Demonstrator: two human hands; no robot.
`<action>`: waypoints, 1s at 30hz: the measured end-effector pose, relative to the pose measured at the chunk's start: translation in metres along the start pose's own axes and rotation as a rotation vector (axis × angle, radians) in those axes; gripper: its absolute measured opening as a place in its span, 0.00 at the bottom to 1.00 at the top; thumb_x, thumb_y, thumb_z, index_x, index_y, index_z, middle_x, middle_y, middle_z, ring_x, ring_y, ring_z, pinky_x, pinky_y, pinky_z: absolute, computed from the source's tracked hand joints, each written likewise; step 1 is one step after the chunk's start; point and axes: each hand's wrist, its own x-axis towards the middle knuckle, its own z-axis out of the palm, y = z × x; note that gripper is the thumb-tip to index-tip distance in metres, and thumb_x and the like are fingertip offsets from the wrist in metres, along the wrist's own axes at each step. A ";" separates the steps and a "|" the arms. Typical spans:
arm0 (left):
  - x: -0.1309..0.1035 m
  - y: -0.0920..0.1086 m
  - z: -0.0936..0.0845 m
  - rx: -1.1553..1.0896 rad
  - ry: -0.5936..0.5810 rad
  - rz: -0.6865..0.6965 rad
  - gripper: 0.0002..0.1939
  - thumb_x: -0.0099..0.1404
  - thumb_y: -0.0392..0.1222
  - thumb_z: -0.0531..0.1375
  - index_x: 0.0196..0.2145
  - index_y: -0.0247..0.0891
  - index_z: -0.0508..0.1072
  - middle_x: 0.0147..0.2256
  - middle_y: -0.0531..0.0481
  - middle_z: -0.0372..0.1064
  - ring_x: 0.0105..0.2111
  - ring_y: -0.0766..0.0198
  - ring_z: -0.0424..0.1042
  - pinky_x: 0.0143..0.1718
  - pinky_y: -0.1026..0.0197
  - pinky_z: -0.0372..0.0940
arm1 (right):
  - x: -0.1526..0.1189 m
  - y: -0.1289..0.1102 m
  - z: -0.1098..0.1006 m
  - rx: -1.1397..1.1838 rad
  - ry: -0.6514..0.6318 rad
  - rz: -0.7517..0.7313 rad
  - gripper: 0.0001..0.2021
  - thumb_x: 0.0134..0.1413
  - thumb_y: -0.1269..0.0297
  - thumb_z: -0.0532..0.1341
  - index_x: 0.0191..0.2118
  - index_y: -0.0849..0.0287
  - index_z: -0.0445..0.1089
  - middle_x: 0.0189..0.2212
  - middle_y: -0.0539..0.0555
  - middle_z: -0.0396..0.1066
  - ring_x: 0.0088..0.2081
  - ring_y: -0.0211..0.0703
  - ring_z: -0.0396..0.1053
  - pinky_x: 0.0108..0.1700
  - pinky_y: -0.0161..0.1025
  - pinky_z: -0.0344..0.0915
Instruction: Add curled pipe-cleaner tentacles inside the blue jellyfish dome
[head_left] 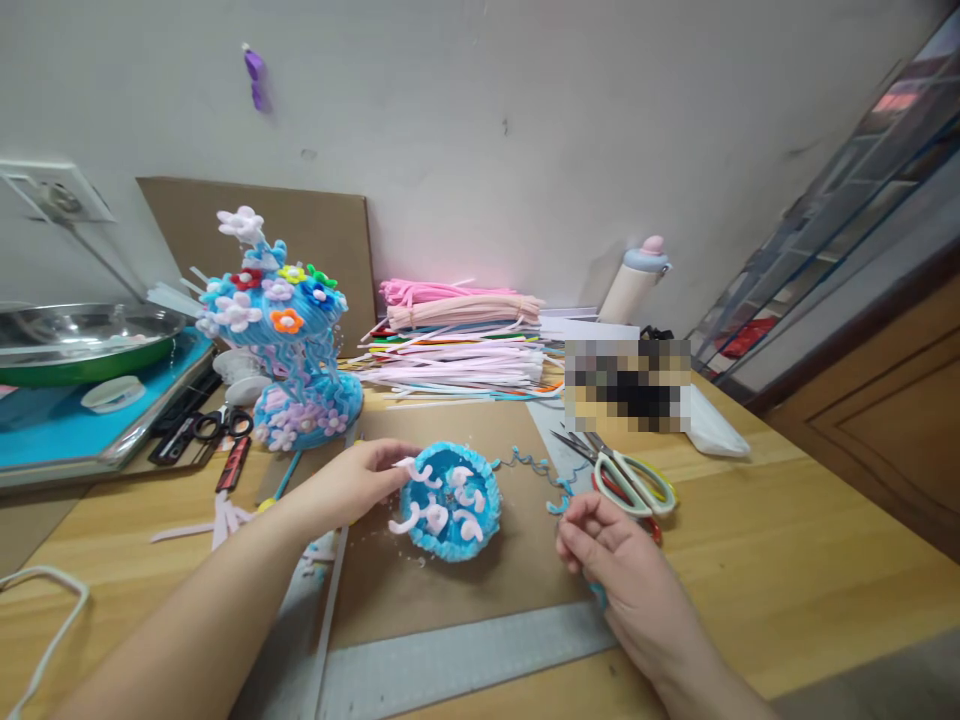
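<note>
Biggest worry imo: the blue fuzzy bowl [489,518] could get dragged if the wavy blue strand [558,506] near its rim is attached and gets yanked. Scissors [604,466] at the right hand's [619,560] 12 o'clock might snag that strand, and stray left hand [375,482] pressure could squash the pale curls [409,517]. Bowl's at the left's 3 o'clock, rim gripped; right's 10, apart, fingers pinching the strand.

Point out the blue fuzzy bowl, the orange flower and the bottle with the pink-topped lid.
Blue fuzzy bowl [491,502]: head view, right side of its rim.
Orange flower [286,320]: head view, its middle.
Bottle with the pink-topped lid [627,291]: head view, pale body below the lid.
</note>
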 end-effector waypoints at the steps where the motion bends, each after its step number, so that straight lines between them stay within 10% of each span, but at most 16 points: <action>1: -0.001 -0.001 0.002 -0.002 0.004 0.001 0.28 0.53 0.54 0.65 0.49 0.35 0.76 0.30 0.51 0.75 0.22 0.67 0.66 0.23 0.65 0.60 | 0.001 -0.001 -0.001 -0.007 0.003 -0.004 0.20 0.42 0.48 0.73 0.29 0.57 0.67 0.21 0.47 0.68 0.23 0.34 0.60 0.26 0.32 0.56; 14: -0.024 -0.013 0.029 -0.092 0.012 0.037 0.32 0.55 0.52 0.64 0.55 0.38 0.68 0.49 0.43 0.72 0.33 0.60 0.73 0.29 0.62 0.68 | 0.000 0.009 -0.005 -0.018 0.009 -0.018 0.18 0.46 0.52 0.72 0.35 0.56 0.66 0.28 0.52 0.77 0.30 0.39 0.71 0.35 0.35 0.65; 30: -0.055 -0.023 0.038 -0.317 -0.015 -0.158 0.24 0.49 0.54 0.67 0.42 0.41 0.72 0.36 0.49 0.74 0.31 0.58 0.75 0.29 0.59 0.71 | -0.022 -0.009 0.001 -0.191 -0.145 -0.086 0.08 0.51 0.56 0.69 0.31 0.55 0.77 0.30 0.57 0.80 0.31 0.47 0.77 0.35 0.41 0.73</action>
